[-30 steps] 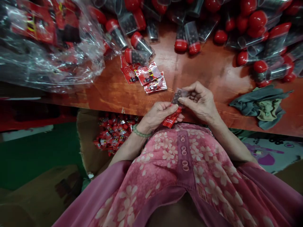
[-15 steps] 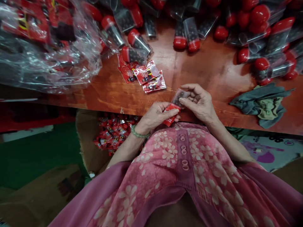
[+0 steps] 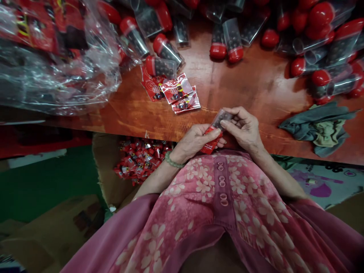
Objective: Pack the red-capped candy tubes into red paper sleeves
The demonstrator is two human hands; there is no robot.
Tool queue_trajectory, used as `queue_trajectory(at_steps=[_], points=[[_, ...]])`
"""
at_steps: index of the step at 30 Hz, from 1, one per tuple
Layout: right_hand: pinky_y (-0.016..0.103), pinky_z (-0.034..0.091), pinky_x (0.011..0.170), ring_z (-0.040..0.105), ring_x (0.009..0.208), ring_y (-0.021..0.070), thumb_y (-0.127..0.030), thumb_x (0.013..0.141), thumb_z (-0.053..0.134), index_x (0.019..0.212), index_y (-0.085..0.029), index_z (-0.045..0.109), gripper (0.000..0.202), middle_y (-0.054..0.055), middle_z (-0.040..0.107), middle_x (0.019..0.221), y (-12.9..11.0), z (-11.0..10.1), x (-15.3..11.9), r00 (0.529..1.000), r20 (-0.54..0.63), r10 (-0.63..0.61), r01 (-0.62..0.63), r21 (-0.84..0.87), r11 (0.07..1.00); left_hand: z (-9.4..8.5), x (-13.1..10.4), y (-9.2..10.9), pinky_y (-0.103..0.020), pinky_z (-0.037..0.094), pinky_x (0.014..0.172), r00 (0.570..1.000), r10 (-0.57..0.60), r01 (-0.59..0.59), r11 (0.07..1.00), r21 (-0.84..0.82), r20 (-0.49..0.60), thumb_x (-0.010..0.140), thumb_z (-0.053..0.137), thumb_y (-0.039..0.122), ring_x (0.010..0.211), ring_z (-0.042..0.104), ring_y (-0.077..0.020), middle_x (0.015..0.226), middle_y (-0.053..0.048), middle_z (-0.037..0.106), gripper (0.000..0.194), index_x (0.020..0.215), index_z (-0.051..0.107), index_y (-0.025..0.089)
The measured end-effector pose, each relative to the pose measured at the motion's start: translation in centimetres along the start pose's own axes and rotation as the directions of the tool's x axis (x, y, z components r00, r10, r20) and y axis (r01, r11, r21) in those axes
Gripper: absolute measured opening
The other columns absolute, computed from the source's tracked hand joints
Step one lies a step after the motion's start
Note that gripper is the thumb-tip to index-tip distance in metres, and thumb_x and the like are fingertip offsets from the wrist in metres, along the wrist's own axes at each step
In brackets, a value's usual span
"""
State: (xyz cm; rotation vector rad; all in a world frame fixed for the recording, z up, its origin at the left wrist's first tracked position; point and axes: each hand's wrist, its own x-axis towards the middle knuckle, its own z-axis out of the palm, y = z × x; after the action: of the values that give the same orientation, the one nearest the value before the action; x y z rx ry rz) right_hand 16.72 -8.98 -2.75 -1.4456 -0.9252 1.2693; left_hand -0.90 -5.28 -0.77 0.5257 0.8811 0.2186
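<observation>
Near the table's front edge, both hands meet at one small item. My left hand (image 3: pixel 197 138), a bead bracelet (image 3: pixel 174 160) on its wrist, is closed on a red printed packet (image 3: pixel 211 144), thumb on top. Rising from the packet's upper end is a clear tube of dark pellets (image 3: pixel 218 118). My right hand (image 3: pixel 245 127) pinches this tube between thumb and fingers. Whether the tube's lower end lies inside the packet or behind it, I cannot tell. Just beyond the hands, several flat red printed packets (image 3: pixel 178 93) lie overlapped on the table.
Red-capped clear tubes of dark pellets (image 3: pixel 233 40) lie across the back of the wooden table (image 3: pixel 136 113). A clear plastic bag (image 3: pixel 93 81) of red packets sits at left, a crumpled grey-green cloth (image 3: pixel 318 127) at right. Below the edge, a cardboard box (image 3: pixel 104 167) holds many red packets (image 3: pixel 139 161).
Both hands have shifted slightly right and down in the picture with the packet and tube. The grip looks the same, and things on the table lie as before.
</observation>
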Motion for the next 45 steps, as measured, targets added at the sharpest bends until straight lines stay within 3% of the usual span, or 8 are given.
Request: queue_trajectory(at_steps=[4,10,19,24,32,37,41,45], points=[[0.025,0.059,0.066,0.065,0.066,0.0108,-0.049,0.071,0.085,0.097,-0.025,0.070,0.039,-0.004,0.071,0.081,-0.1,-0.2,0.2,0.999,0.043,0.027,-0.028,0.039,0.999,-0.3,-0.3,0.3,-0.022,0.056,0.073,1.000,0.000,-0.001,0.999,0.054,0.015,0.066,0.089,0.060,0.073,0.073,-0.0117,0.084,-0.005,0.079,0.057,0.091,0.072,0.012],[0.023,0.055,0.060,0.062,0.063,0.0097,-0.048,0.074,0.084,0.098,-0.024,0.071,0.036,-0.004,0.069,0.078,-0.3,0.3,-0.1,1.000,0.002,-0.024,0.024,0.022,0.999,-0.2,-0.2,0.0,-0.021,0.056,0.073,0.999,0.026,-0.024,0.999,0.039,-0.043,0.069,0.089,0.056,0.071,0.073,-0.0114,0.082,-0.005,0.079,0.053,0.092,0.071,0.012],[0.024,0.051,0.051,0.056,0.054,0.0093,-0.054,0.075,0.084,0.096,-0.025,0.071,0.038,-0.004,0.065,0.074,-0.5,-0.4,-0.2,0.999,0.026,-0.019,0.019,-0.019,1.000,0.2,0.5,0.3,-0.022,0.057,0.069,1.000,0.008,-0.011,0.995,0.102,0.029,0.067,0.087,0.062,0.070,0.072,-0.0123,0.082,-0.006,0.078,0.057,0.092,0.072,0.012],[0.028,0.060,0.070,0.067,0.073,0.0132,-0.050,0.075,0.086,0.098,-0.026,0.074,0.035,-0.002,0.070,0.084,-0.8,-0.6,0.7,0.996,0.008,-0.093,0.093,-0.001,0.996,-0.4,-0.1,1.4,-0.025,0.058,0.078,1.000,0.003,-0.006,0.993,0.114,0.025,0.063,0.090,0.062,0.077,0.072,-0.0132,0.083,-0.003,0.075,0.061,0.092,0.072,0.012],[0.032,0.062,0.073,0.069,0.078,0.0160,-0.050,0.078,0.084,0.098,-0.026,0.072,0.033,-0.001,0.068,0.086,-1.0,-0.9,0.6,0.992,0.023,-0.120,0.121,-0.041,0.992,-0.7,0.0,0.9,-0.024,0.050,0.076,0.979,0.204,-0.194,0.912,0.362,0.012,0.083,0.073,0.061,0.079,0.063,-0.0126,0.082,-0.004,0.070,0.049,0.088,0.071,0.012],[0.022,0.058,0.061,0.065,0.067,0.0099,-0.040,0.075,0.088,0.096,-0.027,0.070,0.030,-0.005,0.067,0.081,-0.1,-0.7,0.2,0.997,-0.007,-0.075,0.076,0.106,0.992,0.0,0.4,1.1,-0.021,0.038,0.060,0.964,0.260,-0.205,0.865,0.459,-0.060,0.078,0.078,0.052,0.063,0.050,-0.0091,0.070,0.001,0.062,0.040,0.079,0.067,0.013],[0.022,0.059,0.070,0.067,0.072,0.0093,-0.040,0.072,0.089,0.093,-0.025,0.068,0.033,-0.005,0.069,0.084,0.1,-0.6,0.3,0.998,-0.032,-0.059,0.062,0.106,0.992,0.0,1.1,1.2,-0.021,0.035,0.057,0.934,0.341,-0.234,0.811,0.536,-0.107,0.073,0.082,0.046,0.062,0.048,-0.0087,0.066,0.003,0.058,0.036,0.074,0.065,0.014],[0.025,0.060,0.071,0.067,0.073,0.0112,-0.047,0.075,0.086,0.094,-0.025,0.068,0.034,-0.004,0.071,0.087,-0.8,-0.7,0.6,0.997,0.008,-0.071,0.071,0.012,0.997,-0.4,1.0,1.5,-0.020,0.039,0.058,0.960,0.269,-0.224,0.905,0.361,-0.077,0.070,0.086,0.048,0.059,0.051,-0.0072,0.066,0.003,0.062,0.039,0.075,0.067,0.014]])
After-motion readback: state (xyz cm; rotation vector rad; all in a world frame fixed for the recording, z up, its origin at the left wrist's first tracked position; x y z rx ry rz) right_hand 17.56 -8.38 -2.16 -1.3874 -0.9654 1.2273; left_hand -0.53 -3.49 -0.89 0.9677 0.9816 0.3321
